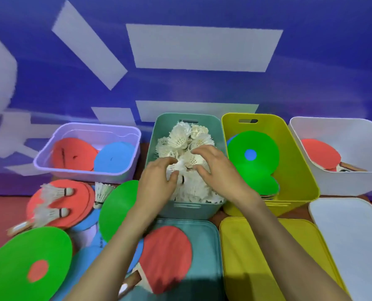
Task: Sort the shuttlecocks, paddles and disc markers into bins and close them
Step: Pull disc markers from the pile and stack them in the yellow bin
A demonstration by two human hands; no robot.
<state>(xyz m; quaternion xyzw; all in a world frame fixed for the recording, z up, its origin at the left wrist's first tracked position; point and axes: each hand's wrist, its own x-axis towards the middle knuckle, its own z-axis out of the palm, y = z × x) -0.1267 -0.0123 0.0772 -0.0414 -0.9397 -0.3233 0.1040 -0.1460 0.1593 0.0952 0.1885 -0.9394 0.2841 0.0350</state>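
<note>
A teal bin (159,127) in the middle is heaped with white shuttlecocks (180,137). My left hand (159,181) and my right hand (215,168) both rest on the heap with fingers curled around shuttlecocks near its centre. A yellow bin (298,166) to the right holds green disc markers (254,157). A white bin (343,181) at far right holds a red paddle (322,155). Loose shuttlecocks (54,192) lie on red discs at left. A red paddle (165,257) lies on the teal lid (204,257).
A lilac bin (83,170) at back left holds red and blue discs. Green disc markers (28,261) and blue discs lie loose at front left. A yellow lid (256,257) and a white lid (350,235) lie in front of their bins. A blue wall stands behind.
</note>
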